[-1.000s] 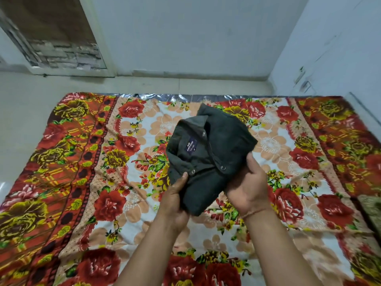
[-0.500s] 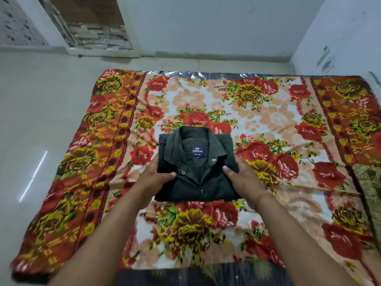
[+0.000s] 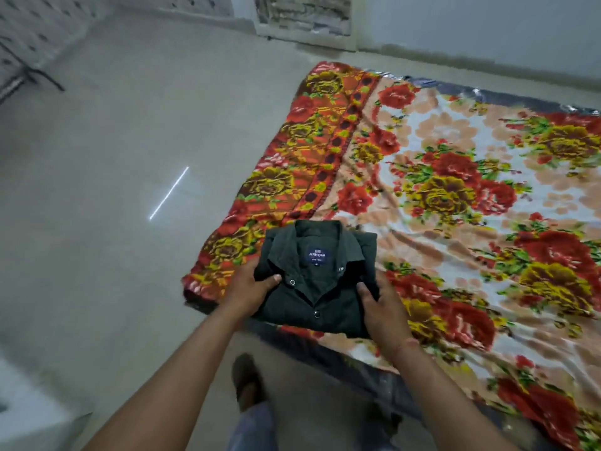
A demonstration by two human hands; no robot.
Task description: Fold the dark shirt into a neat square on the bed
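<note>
The dark shirt is folded into a compact square, collar and blue neck label facing up. It sits at the near left corner of the bed, which is covered by a red and yellow floral blanket. My left hand grips the shirt's left edge, thumb on top near a button. My right hand grips its right edge, thumb pressed on the front. The shirt's lower part reaches the bed's near edge.
Pale tiled floor spreads to the left of the bed. My foot stands on the floor just below the bed's near edge. A doorway is at the back wall.
The shirt went from held up in the air to lying flat, then shifted from the bed's middle to its near left corner. Both hands kept hold of its sides. The view swung left.
</note>
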